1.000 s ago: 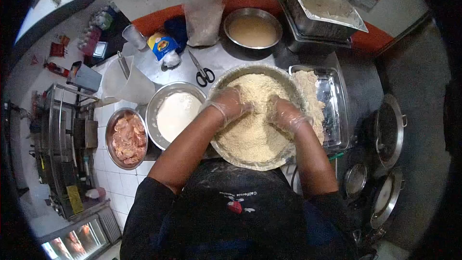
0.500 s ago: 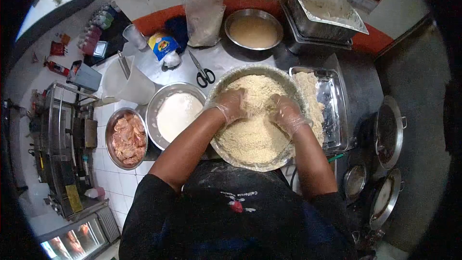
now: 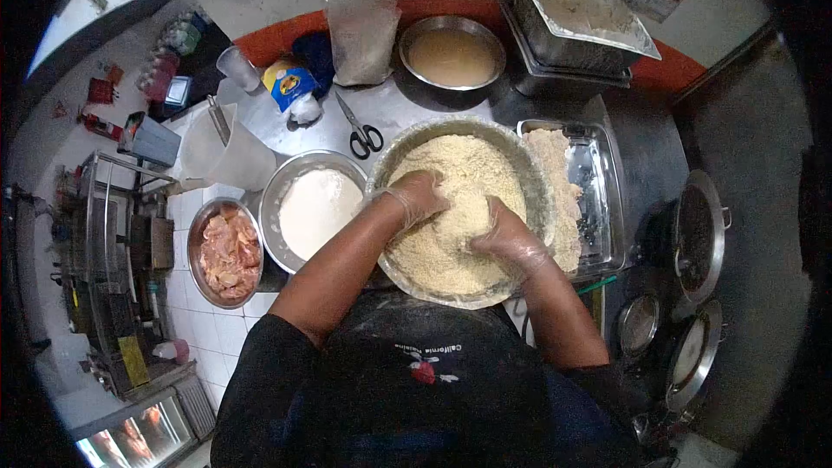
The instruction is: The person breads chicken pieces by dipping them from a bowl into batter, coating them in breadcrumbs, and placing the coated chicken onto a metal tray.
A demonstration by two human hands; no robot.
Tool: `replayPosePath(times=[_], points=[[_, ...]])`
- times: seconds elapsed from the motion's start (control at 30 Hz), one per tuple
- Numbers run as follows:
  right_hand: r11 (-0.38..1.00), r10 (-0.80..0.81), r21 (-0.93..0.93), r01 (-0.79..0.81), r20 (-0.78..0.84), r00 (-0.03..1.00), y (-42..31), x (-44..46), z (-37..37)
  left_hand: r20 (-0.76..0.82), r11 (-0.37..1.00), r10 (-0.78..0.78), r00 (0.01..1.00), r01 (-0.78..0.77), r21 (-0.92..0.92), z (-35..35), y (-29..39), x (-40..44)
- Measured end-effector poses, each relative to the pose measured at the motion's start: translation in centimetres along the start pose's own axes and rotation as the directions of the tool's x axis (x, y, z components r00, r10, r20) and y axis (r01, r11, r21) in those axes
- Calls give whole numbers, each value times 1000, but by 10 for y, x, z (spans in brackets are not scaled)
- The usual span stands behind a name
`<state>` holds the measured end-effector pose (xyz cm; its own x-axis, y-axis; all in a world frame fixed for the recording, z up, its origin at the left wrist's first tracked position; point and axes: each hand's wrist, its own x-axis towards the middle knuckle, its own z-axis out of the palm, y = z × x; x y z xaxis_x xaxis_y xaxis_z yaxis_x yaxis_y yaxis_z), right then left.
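A large metal bowl (image 3: 546, 208) holds pale yellow breading crumbs (image 3: 459, 152). Both my hands are inside it, in clear plastic gloves. My left hand (image 3: 419, 194) is curled at the left side of a crumb-covered lump (image 3: 466, 212), its fingertips partly sunk in crumbs. From the right, my right hand (image 3: 507, 234) grips the same lump, thumb above and fingers lower down. Crumbs hide what the lump is. To the left stand a bowl of white flour-like powder (image 3: 319, 208) and a bowl of raw chicken pieces (image 3: 230, 251).
Right of the crumbs, a metal tray (image 3: 607, 199) holds breaded pieces (image 3: 555, 182). Behind lie black-handled scissors (image 3: 364, 137), a bowl of cloudy liquid (image 3: 452, 56), a plastic bag (image 3: 362, 42) and stacked pans (image 3: 581, 26). A white bucket (image 3: 227, 152) stands left; pans (image 3: 698, 234) sit at right.
My hands have come lower in the bowl, the right one turning with its thumb up. A pale crumb-covered lump now shows between them. The view has shifted slightly.
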<state>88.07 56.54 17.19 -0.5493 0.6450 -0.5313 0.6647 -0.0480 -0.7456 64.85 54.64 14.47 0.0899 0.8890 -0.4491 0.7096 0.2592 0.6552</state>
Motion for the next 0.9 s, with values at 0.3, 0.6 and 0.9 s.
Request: replayPosePath(times=[0.3, 0.6, 0.9], points=[[863, -150, -498, 87, -87, 985, -31, 26, -18, 143, 904, -154, 978, 198, -379, -8, -2, -1], [969, -230, -78, 235, 66, 971, 41, 72, -36, -36, 990, 120, 992, -117, 79, -1, -1, 10], [590, 15, -807, -11, -3, 1000, 21, -2, 14, 0, 829, -195, 981, 164, 534, -7, 61, -89]])
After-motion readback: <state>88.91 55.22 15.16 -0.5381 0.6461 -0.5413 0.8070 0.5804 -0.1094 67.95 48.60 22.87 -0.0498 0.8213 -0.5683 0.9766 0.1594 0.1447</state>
